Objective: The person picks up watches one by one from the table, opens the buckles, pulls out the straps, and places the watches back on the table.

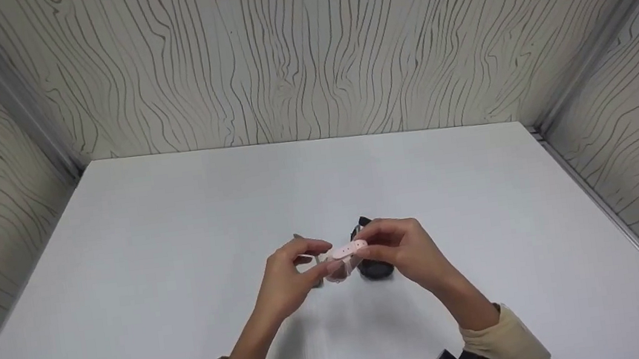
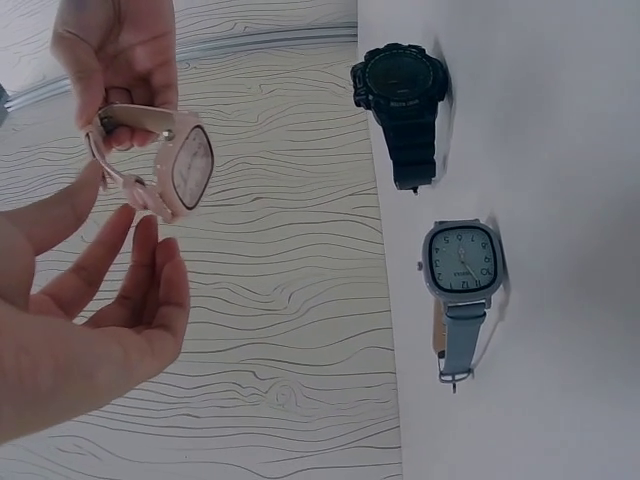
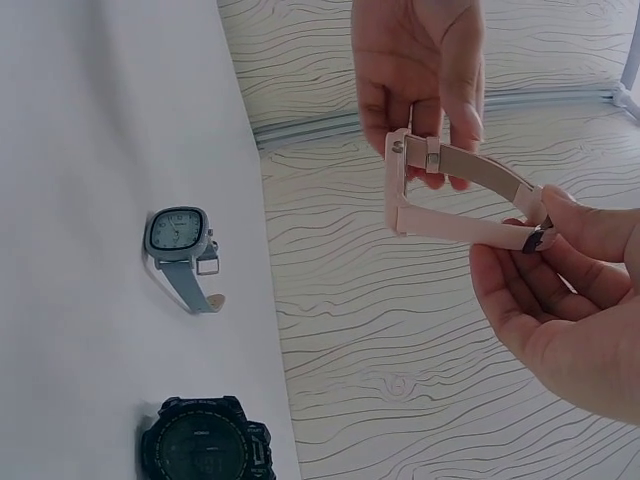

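Both sets of fingers are working on a pink watch (image 2: 165,165), holding it up in the air over the counter (image 1: 182,251). The right hand (image 1: 407,248) is pinching the strap end near the buckle between thumb and fingertips, and the left hand (image 1: 292,277) is touching the other strap end with loosely bent fingers, more steadying than gripping as far as I can tell. The strap is looping round into a squarish ring, face pointing sideways.

Down on the counter there's a grey-blue square watch (image 3: 180,240) lying flat, and a chunky black digital watch (image 3: 205,445) just beside it, both right under the hands.

What could go sideways, imo: the grip is only fingertips on a thin strap, so if the pinch is slipping while the buckle's being fiddled with, the pink one is dropping straight onto the two watches below and possibly scuffing a face.
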Action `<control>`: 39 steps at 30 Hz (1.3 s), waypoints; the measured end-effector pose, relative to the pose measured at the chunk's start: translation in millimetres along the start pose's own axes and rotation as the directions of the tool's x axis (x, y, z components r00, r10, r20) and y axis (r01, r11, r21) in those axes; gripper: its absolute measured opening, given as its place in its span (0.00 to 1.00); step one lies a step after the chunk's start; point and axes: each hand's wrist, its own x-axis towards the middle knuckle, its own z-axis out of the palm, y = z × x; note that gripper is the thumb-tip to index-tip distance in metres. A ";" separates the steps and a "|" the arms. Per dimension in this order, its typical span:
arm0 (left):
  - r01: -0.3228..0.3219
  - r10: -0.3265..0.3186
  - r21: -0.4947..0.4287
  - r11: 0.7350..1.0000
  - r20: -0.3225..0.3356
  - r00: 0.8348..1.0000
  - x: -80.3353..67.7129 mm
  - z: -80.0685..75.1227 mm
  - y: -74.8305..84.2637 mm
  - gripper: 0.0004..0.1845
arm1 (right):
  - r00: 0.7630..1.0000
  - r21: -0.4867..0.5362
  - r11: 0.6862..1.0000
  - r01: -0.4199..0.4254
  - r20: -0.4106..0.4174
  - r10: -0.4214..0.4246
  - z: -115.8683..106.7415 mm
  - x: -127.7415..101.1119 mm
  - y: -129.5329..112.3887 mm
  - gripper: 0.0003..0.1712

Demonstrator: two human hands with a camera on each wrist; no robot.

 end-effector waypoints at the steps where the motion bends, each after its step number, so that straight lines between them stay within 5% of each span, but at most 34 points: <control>1: -0.005 0.005 -0.009 1.000 0.000 1.000 0.2 0.5 1.3 0.13 | 1.000 0.002 1.000 -0.003 0.004 0.003 0.8 0.0 0.5 0.08; 14: -0.030 0.034 -0.079 0.996 0.045 0.998 3.6 7.8 9.0 0.09 | 0.999 0.025 1.000 0.001 0.032 -0.001 8.6 -0.6 2.9 0.09; 29: -0.026 0.028 -0.065 0.998 0.034 0.999 5.1 7.4 9.5 0.07 | 0.998 -0.009 0.999 -0.043 0.050 0.043 6.4 0.8 1.2 0.11; 39: -0.025 0.029 -0.059 0.998 0.056 0.998 5.8 7.3 10.5 0.08 | 0.997 0.049 0.999 -0.003 0.082 -0.001 3.7 1.7 0.9 0.10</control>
